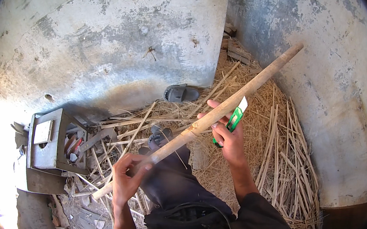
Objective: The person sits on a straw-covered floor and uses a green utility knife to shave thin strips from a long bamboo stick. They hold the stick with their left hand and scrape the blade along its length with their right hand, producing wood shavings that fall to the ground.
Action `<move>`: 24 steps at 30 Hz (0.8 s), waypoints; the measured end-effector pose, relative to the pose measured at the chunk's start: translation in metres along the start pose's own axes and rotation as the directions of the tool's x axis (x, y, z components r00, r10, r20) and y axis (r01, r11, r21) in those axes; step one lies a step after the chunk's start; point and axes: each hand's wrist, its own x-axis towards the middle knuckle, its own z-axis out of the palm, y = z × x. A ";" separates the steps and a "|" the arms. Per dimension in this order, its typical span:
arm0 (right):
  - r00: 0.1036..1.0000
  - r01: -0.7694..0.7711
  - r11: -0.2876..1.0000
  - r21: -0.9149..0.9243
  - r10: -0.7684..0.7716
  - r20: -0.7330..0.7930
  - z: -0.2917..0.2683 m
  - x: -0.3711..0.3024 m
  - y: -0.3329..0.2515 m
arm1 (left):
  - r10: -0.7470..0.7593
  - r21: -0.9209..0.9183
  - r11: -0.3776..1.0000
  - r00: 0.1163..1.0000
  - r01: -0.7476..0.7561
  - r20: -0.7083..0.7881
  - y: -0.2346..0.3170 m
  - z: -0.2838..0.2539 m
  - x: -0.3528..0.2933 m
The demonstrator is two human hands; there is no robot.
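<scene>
Gripping a wooden pole [235, 96] in the head view, a person's left hand [129, 174] curls around it near its lower end, thumb on the near side. The pole slants across the lap, its far end raised toward the right-hand wall [326, 90]. The right hand [230, 143], palm turned inward, clasps a green utility knife [236, 117], blade pointing up, with fingers reaching behind the pole; any marking on the knife's handle is too small to read. Whether blade and wood touch cannot be told. The pole partly hides the right fingertips, glare washes out the left edge, and tools in a weathered box [45, 155] are hard to make out.
</scene>
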 end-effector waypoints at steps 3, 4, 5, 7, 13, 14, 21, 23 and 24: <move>1.000 -0.011 1.000 0.003 0.011 0.010 0.001 -0.001 -0.009 | 0.061 0.062 0.996 0.997 -0.059 -0.044 0.002 0.000 0.001; 1.000 -0.018 1.000 0.007 0.018 0.026 0.000 -0.001 -0.013 | 0.076 0.078 0.994 0.995 -0.072 -0.058 0.002 -0.001 0.001; 0.999 -0.013 1.000 0.016 0.012 0.032 -0.002 -0.001 -0.011 | 0.081 0.076 0.994 0.995 -0.077 -0.054 0.000 -0.001 0.002; 0.999 -0.005 1.000 0.024 0.004 0.037 -0.007 -0.001 -0.007 | 0.090 0.073 0.994 0.995 -0.087 -0.046 -0.004 -0.001 0.002; 0.996 -0.032 0.994 0.102 0.024 0.082 -0.008 -0.006 0.000 | 0.181 0.299 0.932 0.978 -0.205 0.107 0.016 -0.003 0.007; 0.995 -0.053 0.992 0.111 0.043 0.095 -0.006 -0.007 0.000 | 0.226 0.295 0.922 0.967 -0.251 0.116 0.021 -0.003 0.009; 0.968 -0.166 0.976 0.140 0.135 0.210 0.020 -0.019 -0.008 | 0.123 0.019 0.990 0.927 -0.138 0.355 0.047 0.011 0.019; 0.961 -0.206 0.972 0.116 0.178 0.212 0.023 -0.022 -0.014 | -0.022 0.010 1.000 0.890 0.020 0.456 0.049 0.013 0.022; 0.957 -0.215 0.971 0.101 0.189 0.219 0.022 -0.023 -0.015 | -0.102 0.050 0.995 0.865 0.089 0.491 0.054 0.014 0.025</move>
